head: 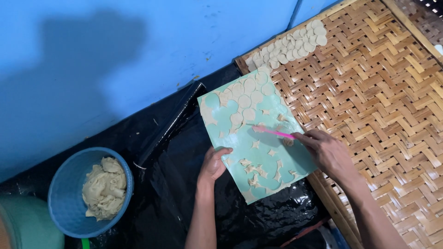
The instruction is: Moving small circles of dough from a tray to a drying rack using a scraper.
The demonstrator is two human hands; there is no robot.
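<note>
Left hand (213,162) grips the near-left edge of the green board (277,161), fingers curled over the rim, thumb side below; board rests partly on the black sheet (184,184), partly on the woven tray (378,101). Right hand (328,151) is pinched closed on a pink stick (272,132), tip lying on the board among dough discs (244,99) and offcuts (254,168). More discs (290,46) sit in rows at the tray's far corner. Blue basket (64,203) of dough scraps (105,186) stands well apart, left.

Judgement: discs appear thin, soft, light, likely tacky and easily torn; lift by sliding the stick under an edge, not by pinching. Board looks thin and flexible; support it at the rim
</note>
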